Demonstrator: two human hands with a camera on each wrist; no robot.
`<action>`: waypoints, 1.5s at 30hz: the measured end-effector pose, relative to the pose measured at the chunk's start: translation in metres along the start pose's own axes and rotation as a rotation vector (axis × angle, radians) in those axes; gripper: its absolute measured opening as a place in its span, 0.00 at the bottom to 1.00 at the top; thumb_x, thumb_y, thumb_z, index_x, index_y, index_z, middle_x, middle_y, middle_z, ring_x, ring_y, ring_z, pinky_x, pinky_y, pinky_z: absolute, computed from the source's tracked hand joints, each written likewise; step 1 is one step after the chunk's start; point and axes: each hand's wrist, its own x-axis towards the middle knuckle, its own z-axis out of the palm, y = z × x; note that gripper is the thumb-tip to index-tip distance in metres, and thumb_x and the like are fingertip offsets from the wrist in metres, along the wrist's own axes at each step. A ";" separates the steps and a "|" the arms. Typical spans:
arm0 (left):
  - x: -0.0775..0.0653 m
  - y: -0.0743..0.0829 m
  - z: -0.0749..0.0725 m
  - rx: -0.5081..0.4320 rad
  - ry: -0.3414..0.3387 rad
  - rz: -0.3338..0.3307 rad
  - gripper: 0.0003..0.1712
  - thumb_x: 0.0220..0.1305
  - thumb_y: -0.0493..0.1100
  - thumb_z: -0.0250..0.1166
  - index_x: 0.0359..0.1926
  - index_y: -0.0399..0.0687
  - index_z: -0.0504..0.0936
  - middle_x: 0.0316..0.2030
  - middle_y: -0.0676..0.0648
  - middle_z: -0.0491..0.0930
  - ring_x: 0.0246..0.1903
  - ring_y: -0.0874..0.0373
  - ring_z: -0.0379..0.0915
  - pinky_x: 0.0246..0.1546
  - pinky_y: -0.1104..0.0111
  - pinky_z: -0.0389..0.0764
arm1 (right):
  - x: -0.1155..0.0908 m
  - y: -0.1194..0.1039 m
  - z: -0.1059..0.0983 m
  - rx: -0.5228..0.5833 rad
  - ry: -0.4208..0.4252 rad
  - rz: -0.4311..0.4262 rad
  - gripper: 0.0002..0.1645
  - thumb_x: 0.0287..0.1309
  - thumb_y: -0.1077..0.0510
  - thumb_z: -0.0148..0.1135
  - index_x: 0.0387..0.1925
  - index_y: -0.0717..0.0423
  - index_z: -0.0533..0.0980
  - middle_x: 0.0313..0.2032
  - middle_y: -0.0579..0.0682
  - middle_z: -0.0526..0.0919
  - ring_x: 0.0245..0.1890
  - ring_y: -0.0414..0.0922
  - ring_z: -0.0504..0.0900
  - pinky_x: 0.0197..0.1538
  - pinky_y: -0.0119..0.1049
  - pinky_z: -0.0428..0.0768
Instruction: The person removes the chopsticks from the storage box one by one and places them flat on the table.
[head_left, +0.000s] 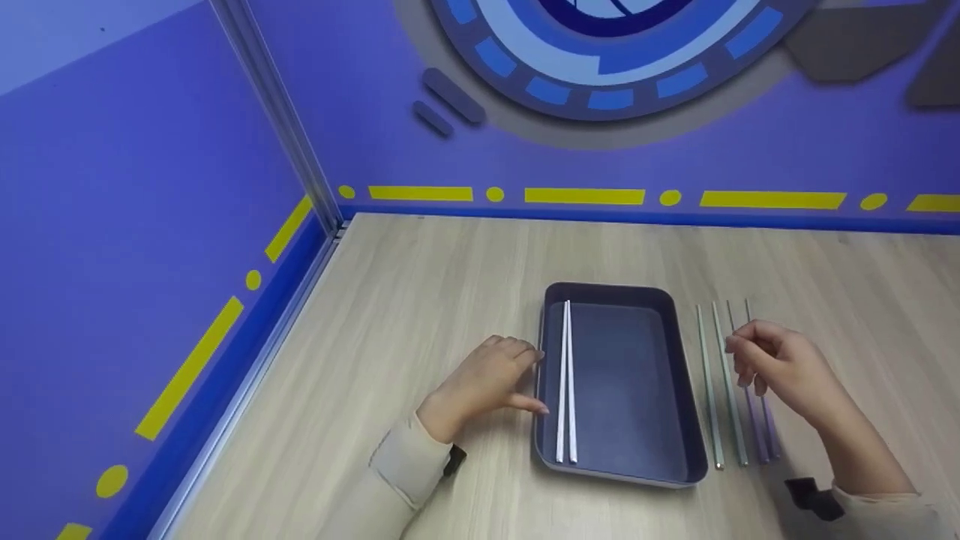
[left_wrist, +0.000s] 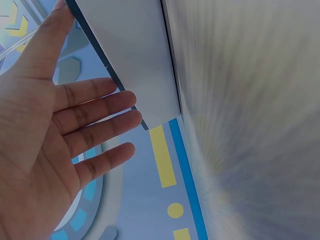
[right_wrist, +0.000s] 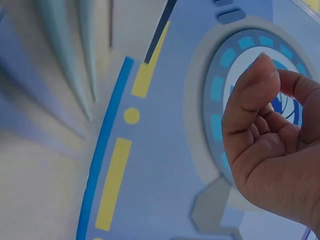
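Head view, back wall (head_left: 360,150): blue-purple panel with a large round emblem (head_left: 600,67) and a row of yellow bars (head_left: 585,196) and dots (head_left: 670,198) along its foot.
Side wall (head_left: 150,247): same blue and yellow, meeting the back one at a metal post (head_left: 281,112).
Table (head_left: 450,277): pale wood grain, reaching to both walls.
Tray (head_left: 626,382): dark, rectangular with rounded corners, standing on the table, right of centre.
Left hand (head_left: 487,377): fingers and thumb extended and spread, tips at the tray's left rim.
Right hand (head_left: 784,367): well apart from the left, raised over the table right of the tray, fingers curled, thumb tip meeting the forefinger, holding nothing.
Silver chopsticks (head_left: 562,382): a pair lying lengthwise in the tray, near its left wall, thin far ends together, thicker near ends slightly apart.
Pale green chopsticks (head_left: 708,382): a pair on the table, just beside the tray's right side.
Purple chopsticks (head_left: 758,435): a pair just right of the green ones, partly hidden by the right hand.
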 end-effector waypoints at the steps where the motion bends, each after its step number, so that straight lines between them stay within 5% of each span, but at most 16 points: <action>1: 0.000 0.000 0.000 -0.002 0.002 0.003 0.46 0.48 0.75 0.59 0.57 0.45 0.76 0.51 0.49 0.81 0.53 0.56 0.76 0.57 0.65 0.74 | -0.001 -0.002 0.002 0.006 0.006 -0.012 0.10 0.68 0.61 0.52 0.34 0.65 0.74 0.18 0.40 0.74 0.16 0.39 0.76 0.17 0.31 0.75; 11: -0.001 -0.002 0.001 -0.003 0.013 0.004 0.47 0.47 0.75 0.60 0.56 0.44 0.77 0.51 0.48 0.81 0.54 0.55 0.76 0.58 0.64 0.74 | -0.004 -0.028 0.021 0.020 0.014 -0.095 0.07 0.66 0.63 0.54 0.33 0.64 0.75 0.19 0.42 0.75 0.16 0.39 0.75 0.17 0.31 0.74; 22: 0.000 0.000 0.001 -0.004 -0.006 -0.011 0.46 0.47 0.75 0.60 0.56 0.45 0.76 0.51 0.49 0.81 0.53 0.56 0.76 0.58 0.65 0.73 | 0.001 -0.044 0.062 0.024 -0.193 -0.025 0.10 0.66 0.58 0.57 0.35 0.64 0.75 0.20 0.50 0.75 0.17 0.35 0.72 0.20 0.31 0.75; 45: 0.001 0.000 0.000 -0.033 0.019 -0.003 0.45 0.47 0.74 0.62 0.54 0.44 0.77 0.49 0.48 0.81 0.51 0.55 0.76 0.55 0.65 0.74 | 0.001 -0.047 0.123 -0.069 -0.193 -0.029 0.09 0.61 0.56 0.62 0.30 0.57 0.76 0.21 0.47 0.78 0.17 0.33 0.72 0.20 0.27 0.73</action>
